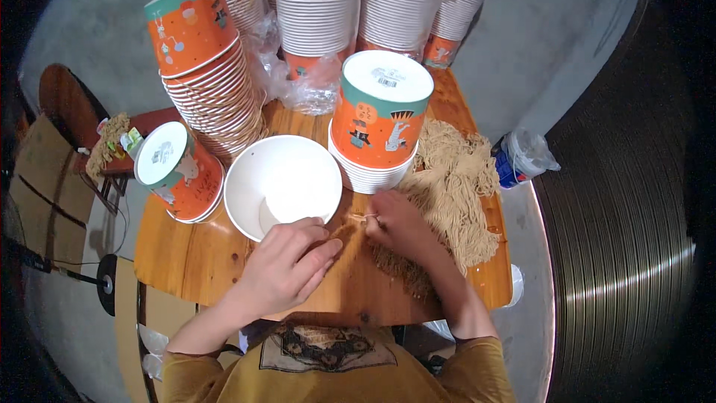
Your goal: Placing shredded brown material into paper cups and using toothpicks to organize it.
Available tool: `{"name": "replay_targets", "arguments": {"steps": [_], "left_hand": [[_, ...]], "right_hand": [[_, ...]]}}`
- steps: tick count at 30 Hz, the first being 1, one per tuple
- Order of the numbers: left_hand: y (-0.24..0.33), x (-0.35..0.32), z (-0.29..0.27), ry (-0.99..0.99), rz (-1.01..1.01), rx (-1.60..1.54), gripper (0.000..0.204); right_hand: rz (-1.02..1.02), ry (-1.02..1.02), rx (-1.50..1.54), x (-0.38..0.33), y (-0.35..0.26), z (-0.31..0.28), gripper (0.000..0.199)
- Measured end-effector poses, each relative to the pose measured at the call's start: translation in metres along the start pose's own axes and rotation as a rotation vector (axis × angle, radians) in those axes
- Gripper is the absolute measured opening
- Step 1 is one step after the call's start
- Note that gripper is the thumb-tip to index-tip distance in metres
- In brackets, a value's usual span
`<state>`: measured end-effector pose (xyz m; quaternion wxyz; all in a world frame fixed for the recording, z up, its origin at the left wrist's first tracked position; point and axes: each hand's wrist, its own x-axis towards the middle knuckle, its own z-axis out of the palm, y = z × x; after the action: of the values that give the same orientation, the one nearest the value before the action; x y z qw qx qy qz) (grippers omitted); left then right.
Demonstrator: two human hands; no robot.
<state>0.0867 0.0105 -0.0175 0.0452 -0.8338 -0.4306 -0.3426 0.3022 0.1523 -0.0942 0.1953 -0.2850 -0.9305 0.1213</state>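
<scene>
An empty white paper bowl (pixel 280 179) stands upright in the middle of the small wooden table (pixel 194 254). My left hand (pixel 287 269) rests just in front of the bowl's near rim, fingers curled around a small bunch of tan dry noodles. My right hand (pixel 399 224) pinches the other end of that bunch between the fingertips, right beside the left hand. A loose heap of dry noodles (pixel 455 186) spreads over the table's right side, partly under my right wrist.
An upturned stack of orange printed bowls (pixel 377 123) stands behind my right hand. Another stack leans at the back left (pixel 205 67), one lies on its side at the left (pixel 179 172). Tall wrapped stacks (pixel 321 7) line the far edge. A stool (pixel 112 145) stands to the left.
</scene>
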Motion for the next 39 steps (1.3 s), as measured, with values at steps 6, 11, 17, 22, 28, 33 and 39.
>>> {"name": "replay_targets", "arguments": {"steps": [6, 11, 17, 22, 28, 33, 39], "left_hand": [[0.006, 0.008, 0.009, 0.051, 0.003, 0.168, 0.036], [0.007, 0.013, 0.016, 0.019, 0.023, 0.231, 0.035], [-0.008, 0.003, 0.012, -0.12, -0.002, 0.438, 0.036], [-0.002, 0.005, 0.015, 0.057, -0.142, 0.213, 0.043], [0.02, 0.021, 0.039, 0.055, -0.289, -0.018, 0.02], [0.01, 0.02, 0.045, -0.137, -0.569, -0.4, 0.016], [0.009, 0.003, 0.028, -0.062, -0.397, -0.106, 0.019]], "right_hand": [[0.154, 0.182, 0.301, 0.002, -0.04, -0.027, 0.015], [0.085, 0.273, 0.402, -0.003, -0.039, -0.017, 0.014], [0.44, 0.187, 0.971, -0.014, -0.044, -0.018, 0.013], [0.337, 0.168, 0.998, -0.016, -0.038, -0.012, 0.012], [0.28, 0.139, 0.929, -0.016, -0.042, -0.019, 0.012], [0.235, 0.159, 0.903, -0.02, -0.041, -0.019, 0.013], [0.162, 0.399, 0.604, -0.02, -0.042, -0.014, 0.015]]}}
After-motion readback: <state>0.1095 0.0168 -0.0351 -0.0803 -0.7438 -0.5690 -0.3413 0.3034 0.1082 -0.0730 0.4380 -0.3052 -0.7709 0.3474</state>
